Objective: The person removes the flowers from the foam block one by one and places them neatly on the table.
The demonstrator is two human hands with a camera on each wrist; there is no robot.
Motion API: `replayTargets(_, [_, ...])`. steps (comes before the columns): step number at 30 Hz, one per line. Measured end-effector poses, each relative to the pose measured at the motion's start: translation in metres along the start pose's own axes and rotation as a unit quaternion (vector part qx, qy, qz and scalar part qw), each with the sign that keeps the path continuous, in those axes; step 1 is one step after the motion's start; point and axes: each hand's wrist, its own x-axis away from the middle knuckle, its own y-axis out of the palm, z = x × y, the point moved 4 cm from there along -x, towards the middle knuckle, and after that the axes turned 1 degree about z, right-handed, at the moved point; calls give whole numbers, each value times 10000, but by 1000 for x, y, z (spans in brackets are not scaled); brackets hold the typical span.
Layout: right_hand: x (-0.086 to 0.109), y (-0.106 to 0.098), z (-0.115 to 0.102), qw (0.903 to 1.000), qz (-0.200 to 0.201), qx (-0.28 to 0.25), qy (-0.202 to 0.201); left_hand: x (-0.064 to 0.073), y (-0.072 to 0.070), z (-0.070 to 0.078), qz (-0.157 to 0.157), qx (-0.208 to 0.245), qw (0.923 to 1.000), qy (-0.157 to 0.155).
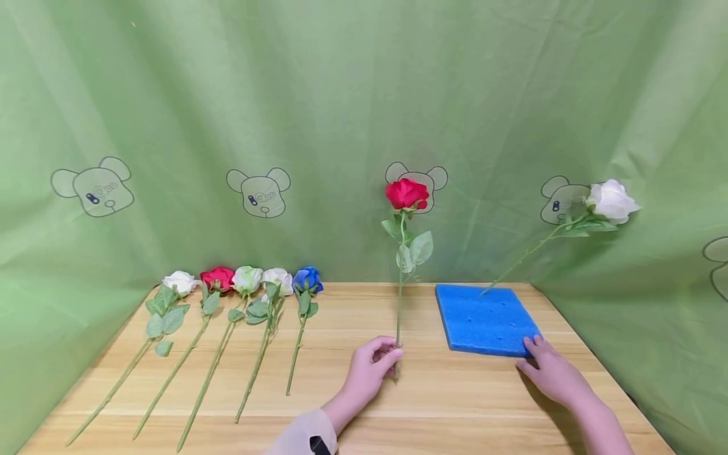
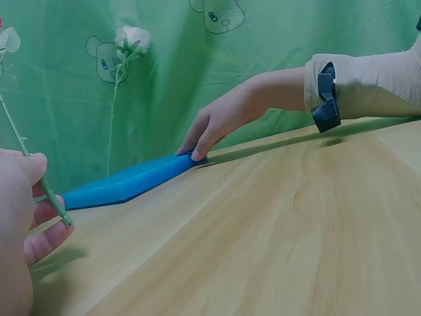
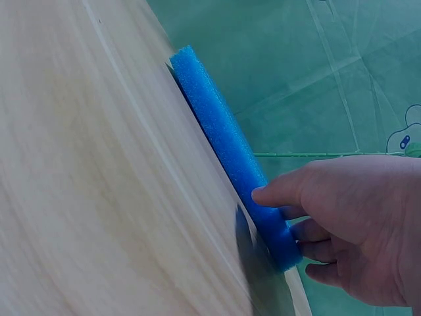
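Upright in my left hand is an artificial red rose, pinched near the bottom of its stem between thumb and fingers. The lower stem tip shows just past the fingers in the left wrist view. To its right, a flat blue foam block lies on the table with several small holes in its top. A white rose stands in the foam's back part, leaning right. My right hand grips the foam's front right corner, thumb against the front edge and fingers over the top and side.
On the left of the wooden table several roses lie in a row: a white rose, another red rose, a pale green rose, another white rose and a blue rose. A green curtain hangs behind.
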Motion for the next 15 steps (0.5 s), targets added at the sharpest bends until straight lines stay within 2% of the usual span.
replayTargets(15, [-1,2,3,10000,2,17,6,20,-35,-1,-10,68,9996,-274])
